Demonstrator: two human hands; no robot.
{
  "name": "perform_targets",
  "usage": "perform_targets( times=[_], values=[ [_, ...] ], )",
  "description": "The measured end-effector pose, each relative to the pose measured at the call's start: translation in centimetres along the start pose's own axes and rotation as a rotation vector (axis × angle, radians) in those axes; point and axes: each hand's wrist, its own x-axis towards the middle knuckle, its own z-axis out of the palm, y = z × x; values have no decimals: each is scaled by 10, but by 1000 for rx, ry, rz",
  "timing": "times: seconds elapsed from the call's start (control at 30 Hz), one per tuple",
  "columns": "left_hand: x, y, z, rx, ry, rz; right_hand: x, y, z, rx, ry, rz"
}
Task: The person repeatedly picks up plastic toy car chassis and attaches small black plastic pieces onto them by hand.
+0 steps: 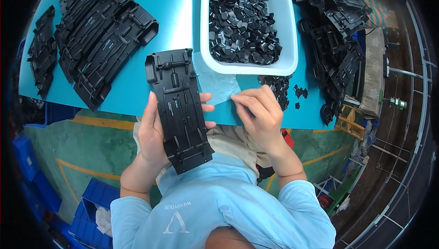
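Holding a long black panel in the left hand, right hand just off its right side

At far left, ridged black mouldings lie in an overlapping fan on the smooth turquoise tabletop, with a narrower stack of similar dark pieces beside them.

Next comes the left hand, grasping the black panel from underneath, thumb along its left edge and fingertips showing past its right edge. The panel is out over the table's near edge, in front of the person's torso. Its long axis runs away from the body, the far end leaning left, its ribbed face upward. It looks like stiff matt plastic, with raised channels, thin cross-ribs and a boxy lip at the far left corner.

Right of it, a thin, creased translucent film lies partly against the pale plastic tub, which is rounded at the corners and filled with small, glossy, angular black chips. The right hand appears to pinch the film's edge, thumb and index tips together, apart from the panel.

Beyond, loose chips and another heap of black mouldings fill the right side.
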Motion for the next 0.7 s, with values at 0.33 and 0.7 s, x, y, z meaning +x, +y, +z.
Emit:
perform_targets(
  times=[0.33,0.7],
  values=[
    [-2,1,-3,7,-53,-26,2,3,-4,7,-33,72],
    [-42,0,6,192,-105,-228,25,-36,8,978,-35,397]
  ],
)
